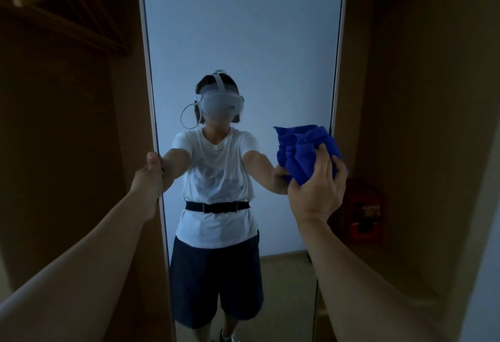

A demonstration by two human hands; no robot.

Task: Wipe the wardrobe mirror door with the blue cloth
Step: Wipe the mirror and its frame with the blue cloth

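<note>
The left hand grips the mirror door by its edge; the right hand bunches the blue cloth, seemingly soft and light; best kept wadded in the palm.

Dim room, brown wardrobe panels, wooden hangers, red box

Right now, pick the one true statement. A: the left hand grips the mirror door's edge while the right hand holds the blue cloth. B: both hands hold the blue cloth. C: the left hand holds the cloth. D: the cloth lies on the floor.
A: the left hand grips the left edge of the mirror door, while the right hand holds the bunched blue cloth near the door's right edge.
</note>
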